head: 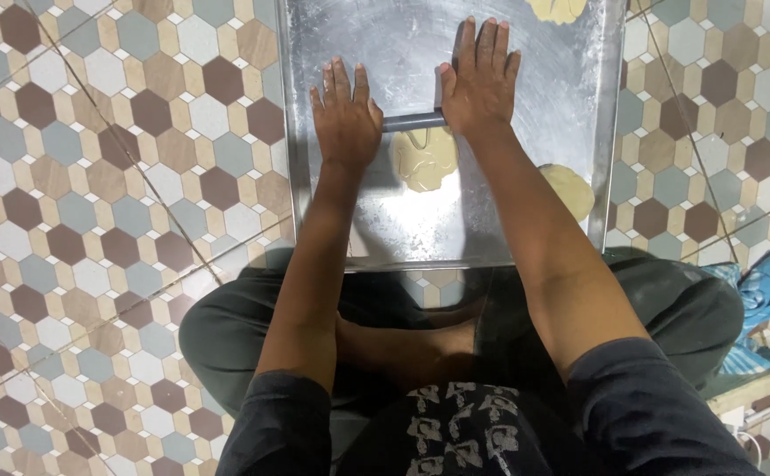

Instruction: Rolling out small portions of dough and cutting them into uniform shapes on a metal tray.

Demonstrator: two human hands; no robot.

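My left hand (344, 110) and my right hand (479, 78) press flat, palms down, on the two ends of a grey rolling pin (413, 121) that lies across a large metal tray (385, 35) on the floor. Just behind the pin, towards me, lies a flattened disc of pale dough (424, 160). A second dough piece (570, 189) sits by my right forearm near the tray's right rim. A third dough piece (557, 9) shows at the tray's far edge, cut off by the frame.
The tray rests on a floor of hexagonal tiles (94, 176) in brown, grey and beige. I sit cross-legged at the tray's near edge. Blue cloth (768, 291) and a wooden stick (755, 388) lie at the right.
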